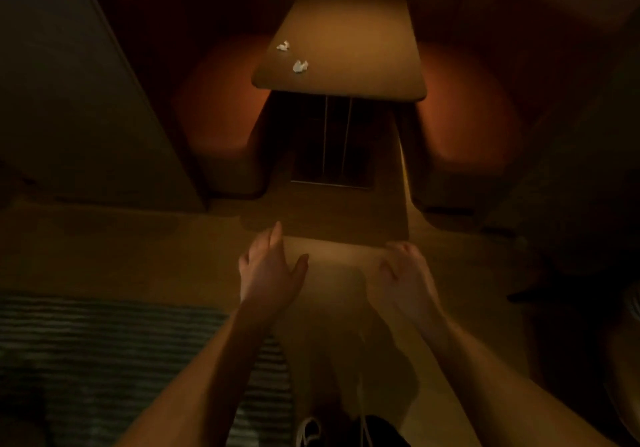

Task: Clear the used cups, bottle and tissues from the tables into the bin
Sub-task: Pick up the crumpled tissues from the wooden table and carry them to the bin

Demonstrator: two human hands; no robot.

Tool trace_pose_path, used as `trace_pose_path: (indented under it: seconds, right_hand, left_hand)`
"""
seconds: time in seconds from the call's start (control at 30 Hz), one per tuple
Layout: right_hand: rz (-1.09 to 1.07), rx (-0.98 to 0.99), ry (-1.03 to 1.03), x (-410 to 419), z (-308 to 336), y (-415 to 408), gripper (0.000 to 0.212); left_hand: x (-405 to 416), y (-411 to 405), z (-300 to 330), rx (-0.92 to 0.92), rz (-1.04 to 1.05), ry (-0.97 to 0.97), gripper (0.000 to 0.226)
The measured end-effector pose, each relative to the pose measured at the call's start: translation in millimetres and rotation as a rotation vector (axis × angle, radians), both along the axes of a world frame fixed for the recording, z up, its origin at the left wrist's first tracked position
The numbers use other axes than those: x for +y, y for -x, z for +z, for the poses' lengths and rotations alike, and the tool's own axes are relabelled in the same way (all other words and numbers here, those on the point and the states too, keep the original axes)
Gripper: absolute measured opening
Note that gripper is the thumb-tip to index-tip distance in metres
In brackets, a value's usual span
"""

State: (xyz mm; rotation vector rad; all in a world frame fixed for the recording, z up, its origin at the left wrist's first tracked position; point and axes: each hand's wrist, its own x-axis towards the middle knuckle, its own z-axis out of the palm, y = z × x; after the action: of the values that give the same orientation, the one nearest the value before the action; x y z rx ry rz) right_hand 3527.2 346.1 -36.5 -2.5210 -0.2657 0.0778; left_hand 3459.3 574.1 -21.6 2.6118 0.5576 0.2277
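Two crumpled white tissues lie on the left part of a wooden table (360,48) ahead of me: one tissue (283,46) farther back, the other tissue (300,66) nearer the front edge. My left hand (270,270) is stretched forward over the floor, fingers apart, holding nothing. My right hand (403,273) is beside it with fingers loosely curled and nothing in it. Both hands are well short of the table. No cups, bottle or bin are visible in this dim scene.
Orange upholstered seats flank the table, the left seat (221,110) and the right seat (467,114). A dark wall panel (69,100) stands at left. A striped mat (104,360) covers the floor at lower left. My shoe (310,431) shows at the bottom.
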Motion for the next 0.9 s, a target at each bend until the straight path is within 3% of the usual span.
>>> trace_pose_path:
  seconds: [0.23, 0.53, 0.9]
  right_hand:
    - [-0.037, 0.038, -0.028, 51.6, -17.6, -193.5, 0.043]
    - [0.076, 0.013, -0.022, 123.0, -13.3, -483.3, 0.042]
    - [0.232, -0.008, -0.053, 247.3, -5.6, -685.0, 0.039]
  left_hand:
    - [44.3, -186.8, -11.8, 0.011, 0.026, 0.013, 0.077]
    - [109.8, -443.3, -19.2, 0.065, 0.126, -0.004, 0.078]
    - [198.5, -623.0, -7.7, 0.032, 0.213, 0.061, 0.076]
